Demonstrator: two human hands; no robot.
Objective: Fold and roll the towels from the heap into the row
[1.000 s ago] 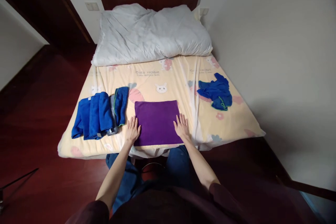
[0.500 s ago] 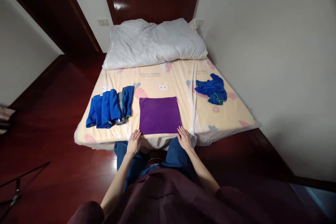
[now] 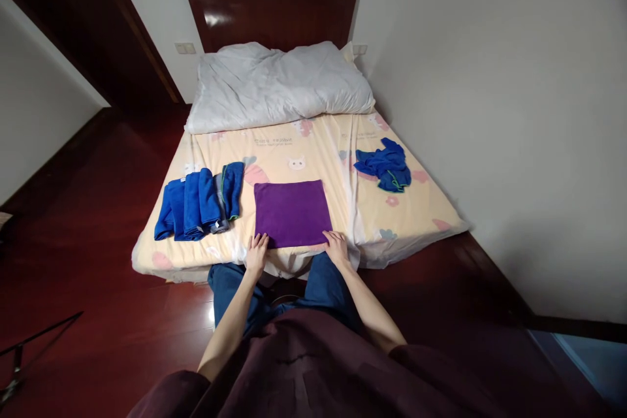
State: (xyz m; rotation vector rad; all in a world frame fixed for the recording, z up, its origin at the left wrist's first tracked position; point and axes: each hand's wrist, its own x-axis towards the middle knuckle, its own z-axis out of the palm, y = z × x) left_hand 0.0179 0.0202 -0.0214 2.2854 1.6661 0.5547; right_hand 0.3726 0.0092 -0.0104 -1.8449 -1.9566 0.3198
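A purple cloth [image 3: 292, 214] lies flat on the bed near its front edge. My left hand [image 3: 257, 253] rests on its near left corner, and my right hand [image 3: 336, 248] touches the near right corner. The fingers of both hands are spread out over the cloth's edge. Left of it, several folded blue cloths [image 3: 196, 202] lie side by side, one with green trim [image 3: 232, 189]. A crumpled blue cloth [image 3: 385, 164] with a green edge sits to the right.
The bed [image 3: 294, 166] has a yellow patterned sheet under a thin clear cover. A white quilt [image 3: 284, 85] lies before the dark headboard [image 3: 274, 16]. A black stand [image 3: 36, 333] is on the floor at the lower left.
The view has shifted slightly, moving the bed a little left in the picture. My hands have moved slightly inward along the near edge of the purple cloth, which stays flat.
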